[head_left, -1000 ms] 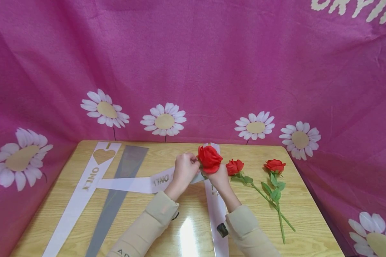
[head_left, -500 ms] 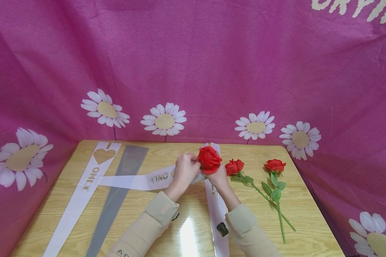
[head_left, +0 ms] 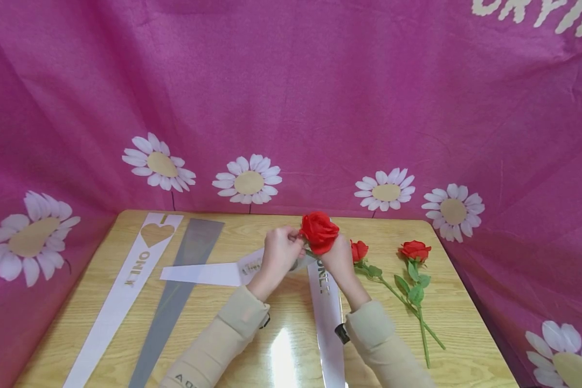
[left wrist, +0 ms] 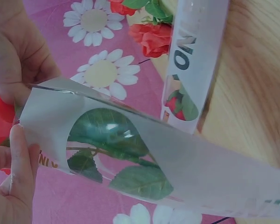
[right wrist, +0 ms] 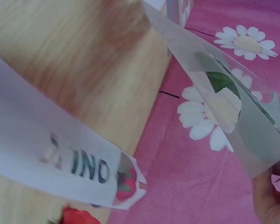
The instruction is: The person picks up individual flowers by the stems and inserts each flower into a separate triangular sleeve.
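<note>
Between the two hands a red rose [head_left: 320, 233] stands with its bloom out of a white, see-through flower sleeve [head_left: 208, 274]. The left hand [head_left: 278, 256] pinches the sleeve's wide end beside the bloom. On the other side the right hand [head_left: 339, 261] holds the rim, its fingertips partly hidden behind the bloom. In the left wrist view, stem and green leaves [left wrist: 140, 182] show through the sleeve's clear window. There the left hand [left wrist: 18, 182] lies at the lower left and the right hand [left wrist: 23, 51] above it. The right wrist view catches only part of the right hand [right wrist: 268, 198].
A second white sleeve [head_left: 326, 334] lies under the right forearm; red and green show through its window. Two roses [head_left: 414, 250] with crossed stems lie at the right. Another white sleeve [head_left: 111, 307] and a grey sleeve [head_left: 174, 302] lie on the wooden table [head_left: 383, 355] at the left.
The rose and the right hand have moved slightly right. The sleeve's narrow tail has drawn right, away from the white sleeve at the left. More lettering shows on the sleeve under the right forearm.
</note>
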`<state>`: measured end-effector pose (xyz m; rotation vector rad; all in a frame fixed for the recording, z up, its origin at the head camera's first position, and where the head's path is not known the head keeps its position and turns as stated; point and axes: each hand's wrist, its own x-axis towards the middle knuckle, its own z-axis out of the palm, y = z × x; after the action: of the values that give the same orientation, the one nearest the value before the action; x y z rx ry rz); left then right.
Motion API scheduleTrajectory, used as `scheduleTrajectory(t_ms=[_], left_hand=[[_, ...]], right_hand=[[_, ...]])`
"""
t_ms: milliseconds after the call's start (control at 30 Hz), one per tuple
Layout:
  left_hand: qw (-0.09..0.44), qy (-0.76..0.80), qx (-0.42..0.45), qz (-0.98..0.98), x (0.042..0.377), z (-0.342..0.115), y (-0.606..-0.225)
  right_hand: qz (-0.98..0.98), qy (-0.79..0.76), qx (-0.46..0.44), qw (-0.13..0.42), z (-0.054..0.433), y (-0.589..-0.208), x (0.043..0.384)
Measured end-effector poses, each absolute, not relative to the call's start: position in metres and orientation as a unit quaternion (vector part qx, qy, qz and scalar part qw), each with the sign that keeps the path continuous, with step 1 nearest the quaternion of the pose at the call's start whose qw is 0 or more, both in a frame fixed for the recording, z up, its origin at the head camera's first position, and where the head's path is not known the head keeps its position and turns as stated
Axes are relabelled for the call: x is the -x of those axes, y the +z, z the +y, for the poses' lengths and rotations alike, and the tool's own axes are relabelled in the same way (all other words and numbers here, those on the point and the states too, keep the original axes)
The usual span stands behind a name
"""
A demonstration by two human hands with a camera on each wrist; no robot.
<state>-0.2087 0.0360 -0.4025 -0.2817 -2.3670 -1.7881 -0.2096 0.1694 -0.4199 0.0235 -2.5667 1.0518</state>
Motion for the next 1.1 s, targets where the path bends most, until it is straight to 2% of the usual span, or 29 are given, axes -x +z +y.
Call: scheduleTrajectory(t_ms=[300, 733, 933, 1100], left_hand=[[0.092, -0.635, 0.103, -0.760, 0.210, 0.034, -0.397], [0.096, -0.674, 0.089, -0.727, 0.213, 0.029, -0.384], [0.120, -0.628, 0.075, -0.765, 0.217, 0.022, -0.373], [0.148, -0.532, 0.086, -0.829, 0.221, 0.015, -0.361]], right_hand=[[-0.915, 0.317, -0.044, 0.246, 0.178, -0.403, 0.216], [-0.906, 0.384, -0.022, 0.175, 0.185, -0.380, 0.226], [-0.895, 0.415, -0.017, 0.165, 0.184, -0.374, 0.225], [-0.897, 0.401, -0.016, 0.185, 0.183, -0.369, 0.222]])
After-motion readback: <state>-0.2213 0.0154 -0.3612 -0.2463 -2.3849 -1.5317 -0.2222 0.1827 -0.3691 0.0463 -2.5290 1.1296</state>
